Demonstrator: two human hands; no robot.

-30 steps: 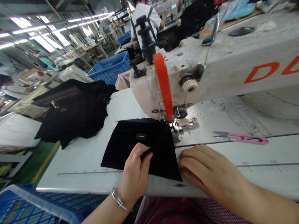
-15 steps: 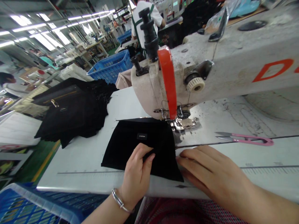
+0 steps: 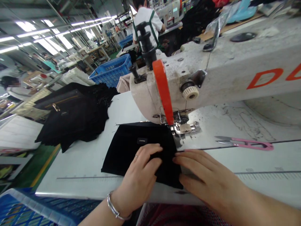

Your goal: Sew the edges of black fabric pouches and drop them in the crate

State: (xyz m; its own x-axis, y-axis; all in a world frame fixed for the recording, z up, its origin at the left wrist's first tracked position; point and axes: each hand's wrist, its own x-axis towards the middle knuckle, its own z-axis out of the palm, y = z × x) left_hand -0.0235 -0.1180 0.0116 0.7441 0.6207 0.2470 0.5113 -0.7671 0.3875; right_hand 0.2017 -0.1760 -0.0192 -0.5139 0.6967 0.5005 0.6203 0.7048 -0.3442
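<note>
A black fabric piece (image 3: 122, 150) with a small label (image 3: 142, 141) lies on the sewing table. Its upper right corner reaches the presser foot (image 3: 185, 128) of the sewing machine (image 3: 162, 91). My left hand (image 3: 143, 169) rests on the fabric below the label, thumb and forefinger apart and fingers bent. At the right edge of the same piece, my right hand (image 3: 204, 175) lies with stretched fingers, their tips touching the cloth. The needle is hard to make out behind the orange guard (image 3: 163, 91).
Pink thread snips (image 3: 246, 143) lie right of the presser foot. A stack of black fabric pieces (image 3: 77, 113) with a zipper sits at the left. Blue crates stand below (image 3: 30, 207) and behind (image 3: 113, 69) the table. A person (image 3: 147, 25) works further back.
My left hand has loosened its pinch on the fabric, its thumb and forefinger now spread over it. My right fingertips have shifted slightly left onto the cloth's edge. The camera view has shifted slightly.
</note>
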